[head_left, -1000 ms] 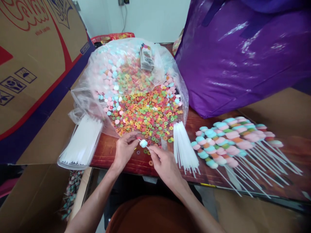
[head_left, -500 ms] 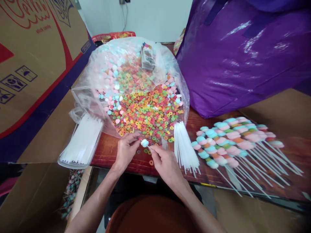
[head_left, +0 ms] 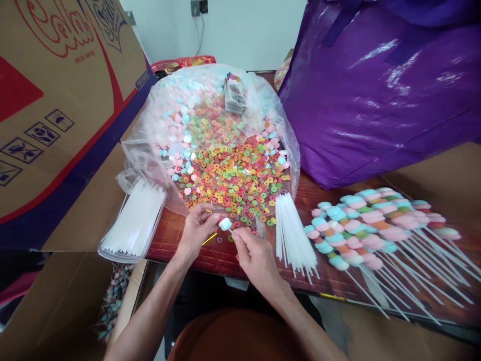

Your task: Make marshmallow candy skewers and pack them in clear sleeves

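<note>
stick and marshmallow held between two hands at a crowded table

the right hand [head_left: 257, 250] pinches a stick [head_left: 230, 230] bearing a blue-and-white marshmallow [head_left: 225, 224]; the left hand [head_left: 194, 228] curls thumb and fingers at a red ring [head_left: 221, 219] by the tip, gripped or not i cannot tell. a carton [head_left: 67, 75] walls off the left, a purple bag [head_left: 376, 110] the right rear. loose sticks [head_left: 293, 235] lie near the right hand, skewers [head_left: 361, 225] farther right, handles toward the table's front edge. the table [head_left: 171, 235] shows between the left hand and a tub [head_left: 107, 256] full of white sticks [head_left: 133, 220]. ahead, a clear bag [head_left: 131, 150] holds rings [head_left: 240, 175] and marshmallows [head_left: 175, 120], a small pack [head_left: 235, 95] on top.
</note>
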